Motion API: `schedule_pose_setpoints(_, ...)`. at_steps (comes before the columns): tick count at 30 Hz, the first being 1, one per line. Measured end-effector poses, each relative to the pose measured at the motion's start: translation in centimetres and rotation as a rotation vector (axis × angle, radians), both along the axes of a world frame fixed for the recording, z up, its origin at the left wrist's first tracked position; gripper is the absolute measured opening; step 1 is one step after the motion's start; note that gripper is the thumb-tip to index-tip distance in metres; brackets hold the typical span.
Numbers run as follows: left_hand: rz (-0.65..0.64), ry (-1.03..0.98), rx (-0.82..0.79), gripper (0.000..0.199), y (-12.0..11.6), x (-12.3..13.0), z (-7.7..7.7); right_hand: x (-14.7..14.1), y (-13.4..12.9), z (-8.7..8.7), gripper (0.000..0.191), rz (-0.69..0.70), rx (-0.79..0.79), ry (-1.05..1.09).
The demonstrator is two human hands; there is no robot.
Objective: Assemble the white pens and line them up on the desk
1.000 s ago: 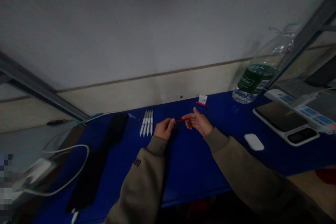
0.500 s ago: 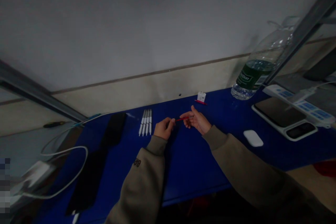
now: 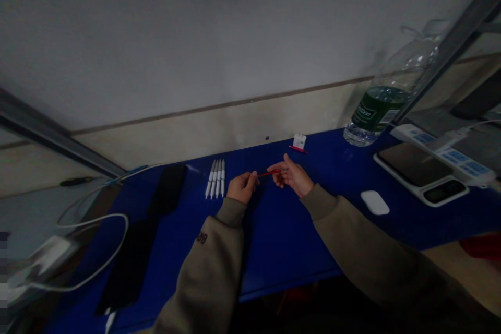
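Between my hands, above the blue tabletop (image 3: 282,250), a slim red pen-like stick (image 3: 268,173) lies nearly level. My left hand (image 3: 241,187) pinches its left end between thumb and fingers. At its right end is my right hand (image 3: 294,176), with the thumb raised apart and the other fingers loosely curled; the stick's tip overlaps these fingers. Several white pens with grey ends (image 3: 215,178) lie side by side, left of my left hand. Beyond my right hand, a small red pen-like piece (image 3: 298,149) lies before a little white block (image 3: 299,141).
A large clear bottle with a green label (image 3: 370,110) stands at the back right. Near it are a scale (image 3: 418,167), a power strip (image 3: 465,162) and a white rounded case (image 3: 374,202). Dark flat devices (image 3: 129,266) and a white cable (image 3: 124,240) lie at left.
The view has shifted slightly. My hands hold nearly the same pose around the red stick, which now reaches a little further over my right fingers.
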State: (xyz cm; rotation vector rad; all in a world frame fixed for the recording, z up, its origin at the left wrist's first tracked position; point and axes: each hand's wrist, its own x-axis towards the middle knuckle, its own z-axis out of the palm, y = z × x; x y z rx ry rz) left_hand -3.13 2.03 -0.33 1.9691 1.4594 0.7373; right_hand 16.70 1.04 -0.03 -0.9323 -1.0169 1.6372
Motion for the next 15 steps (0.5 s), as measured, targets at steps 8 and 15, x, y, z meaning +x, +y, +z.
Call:
schedule_pose_setpoints(8,-0.014,-0.177,-0.008,0.032,-0.03,0.22,-0.44,-0.04,-0.1,0.04,0.066,-0.001,0.009,-0.034)
schedule_pose_setpoints(15,0.036,-0.189,-0.023,0.042,0.12,0.2,-0.72,0.0,-0.17,0.05,0.064,-0.006,0.003,-0.034)
